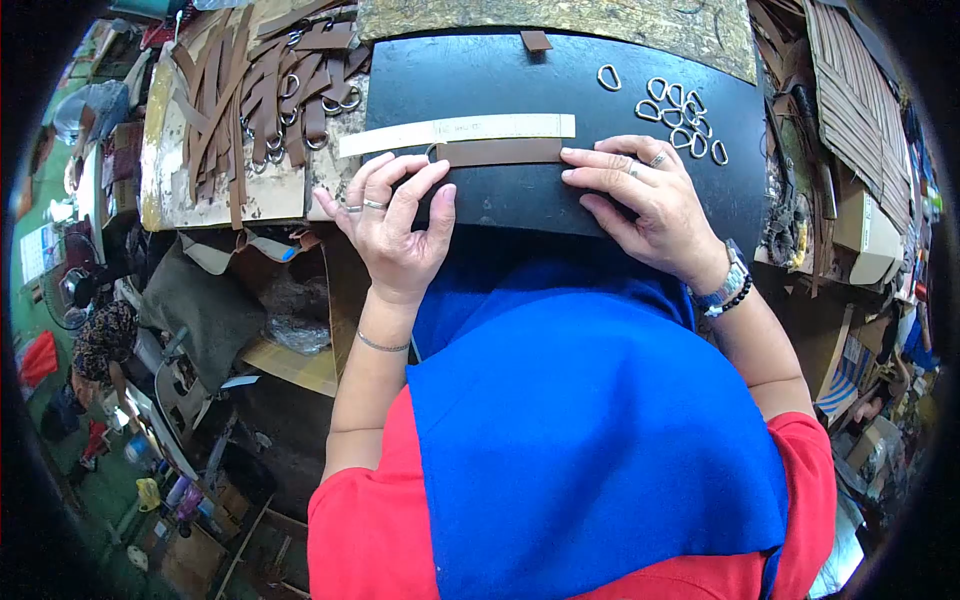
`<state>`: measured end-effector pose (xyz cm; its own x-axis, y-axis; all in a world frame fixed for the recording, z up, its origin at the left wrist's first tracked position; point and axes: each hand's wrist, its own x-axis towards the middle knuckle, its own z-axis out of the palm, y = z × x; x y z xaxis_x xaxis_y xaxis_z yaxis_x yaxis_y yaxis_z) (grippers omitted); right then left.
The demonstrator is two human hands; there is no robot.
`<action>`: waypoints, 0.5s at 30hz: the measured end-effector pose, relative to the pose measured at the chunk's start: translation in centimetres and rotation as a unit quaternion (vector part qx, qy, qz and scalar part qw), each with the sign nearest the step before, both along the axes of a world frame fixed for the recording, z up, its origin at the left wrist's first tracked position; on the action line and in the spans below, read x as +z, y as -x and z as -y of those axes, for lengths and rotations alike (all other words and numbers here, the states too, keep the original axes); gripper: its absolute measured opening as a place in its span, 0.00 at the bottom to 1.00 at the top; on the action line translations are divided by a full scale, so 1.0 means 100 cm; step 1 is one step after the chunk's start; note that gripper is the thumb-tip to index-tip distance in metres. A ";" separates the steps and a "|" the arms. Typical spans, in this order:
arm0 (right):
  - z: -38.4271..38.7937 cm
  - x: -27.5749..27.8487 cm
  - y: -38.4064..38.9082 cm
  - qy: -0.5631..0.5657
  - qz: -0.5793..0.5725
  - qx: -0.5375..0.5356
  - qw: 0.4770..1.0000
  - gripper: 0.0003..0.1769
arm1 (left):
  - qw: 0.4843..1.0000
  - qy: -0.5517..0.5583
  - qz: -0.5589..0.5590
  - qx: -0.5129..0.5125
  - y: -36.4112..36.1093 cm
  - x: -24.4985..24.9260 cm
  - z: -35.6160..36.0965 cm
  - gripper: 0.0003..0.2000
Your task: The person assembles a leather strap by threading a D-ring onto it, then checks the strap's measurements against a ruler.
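A brown leather strap [500,152] lies flat on a black work slab [520,80], just below a long cream paper strip [460,132]. My left hand [395,220] presses the strap's left end, where a metal ring [432,153] sits under my fingertips. My right hand [645,200] rests with its fingertips on the strap's right end. Both hands wear rings, and the right wrist carries a watch and a bead bracelet.
Several metal D-rings [680,115] lie loose at the slab's upper right. A pile of brown straps with rings [270,90] covers the bench to the left. A small brown leather piece [535,40] sits at the slab's far edge. Clutter fills both sides.
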<state>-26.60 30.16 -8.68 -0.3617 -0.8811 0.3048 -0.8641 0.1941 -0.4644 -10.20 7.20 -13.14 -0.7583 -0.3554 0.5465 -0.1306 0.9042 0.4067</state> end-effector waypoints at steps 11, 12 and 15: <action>0.000 -0.001 0.001 0.004 0.002 0.000 1.000 0.16 | 1.000 -0.002 0.000 0.001 0.000 0.001 0.000 0.06; 0.000 -0.002 0.001 0.004 0.002 0.000 1.000 0.16 | 1.000 0.000 0.000 0.001 0.000 0.001 0.000 0.06; 0.000 -0.002 0.001 0.002 0.001 0.000 1.000 0.17 | 1.000 -0.001 0.000 0.002 0.001 0.001 0.000 0.06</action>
